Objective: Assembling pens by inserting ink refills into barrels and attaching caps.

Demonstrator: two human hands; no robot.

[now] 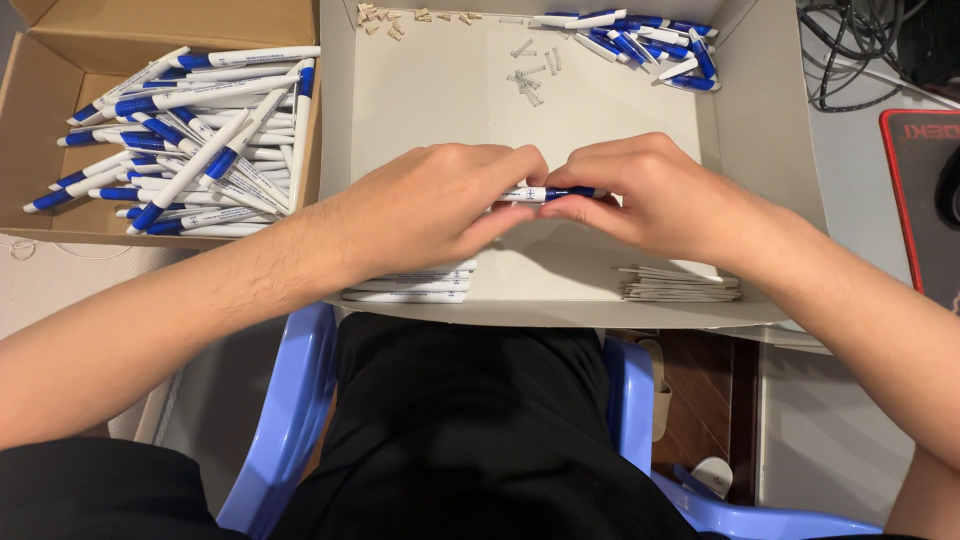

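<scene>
Both hands met over the middle of a shallow white tray (420, 90). The left hand (440, 205) had its grip closed on the white end of a pen (548, 194), and the right hand (655, 195) pinched the blue end, fingertips nearly touching. The pen lay level between them, above the tray floor. Small metal springs (528, 80) were scattered toward the tray's far edge, blue pen parts (640, 40) were heaped in its far right corner, and tiny tan pieces (385, 18) in the far left. White barrels (410, 285) lay by the near edge, thin refills (680, 285) near right. A cardboard box (60, 60) of finished pens (200, 140) stood left.
</scene>
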